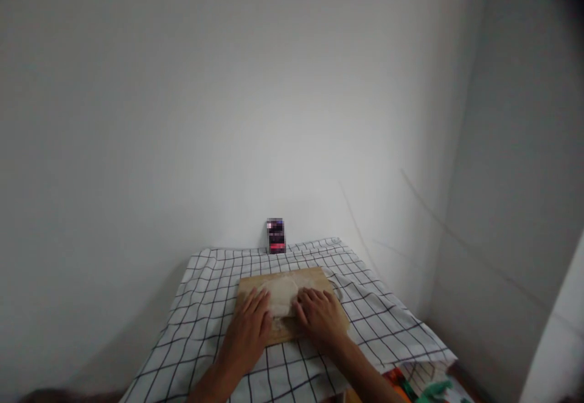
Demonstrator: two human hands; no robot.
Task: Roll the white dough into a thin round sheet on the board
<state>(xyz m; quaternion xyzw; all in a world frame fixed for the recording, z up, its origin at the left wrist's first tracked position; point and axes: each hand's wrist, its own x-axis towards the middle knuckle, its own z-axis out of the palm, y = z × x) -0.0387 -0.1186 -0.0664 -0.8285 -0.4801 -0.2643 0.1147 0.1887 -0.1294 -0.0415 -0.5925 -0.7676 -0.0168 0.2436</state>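
A wooden board (277,333) lies on the table with a pale sheet of what looks like flattened dough (282,296) on it. My left hand (253,318) rests at the sheet's left edge, its fingers stretched forward and lying flat. At the right edge sits my right hand (319,315), fingers bent a little and spread on the sheet and board. Neither hand visibly grips anything. The parts of the board and sheet under my palms are hidden.
A white tablecloth (191,324) with black grid lines covers the table. At the back, a blurred-out dark phone-like object (276,236) leans against the wall (283,117). Colourful items, one of them green (433,391), show below the table's right front corner.
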